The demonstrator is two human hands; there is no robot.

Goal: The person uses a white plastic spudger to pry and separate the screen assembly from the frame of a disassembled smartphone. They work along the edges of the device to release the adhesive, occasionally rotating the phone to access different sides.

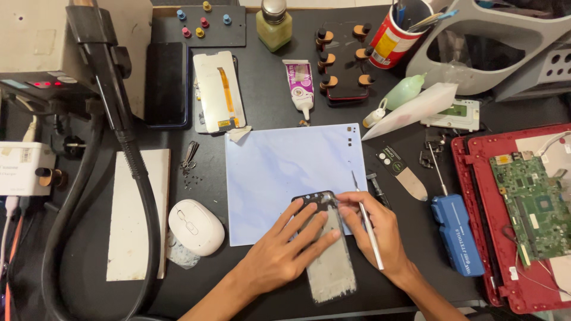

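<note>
The dismantled grey phone frame point(329, 261) lies on the pale blue rectangular mat's point(279, 172) near edge. A white oval computer mouse point(196, 227) sits left; a blue box-shaped screwdriver case point(457, 233) right.

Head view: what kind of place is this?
Most likely a phone and electronics repair bench. The left hand steadies an opened phone while the right hand holds a thin tool; a bare circuit board lies in a red laptop shell.

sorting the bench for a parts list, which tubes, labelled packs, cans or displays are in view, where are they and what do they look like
Glue tube: above the mat, white with purple label.
Printed can: top, red, yellow and white, holding tools.
Blue case: right of the right hand, white lettering.
Black label strip: right of the mat, green dots.
Red display: grey box, top left.
</note>
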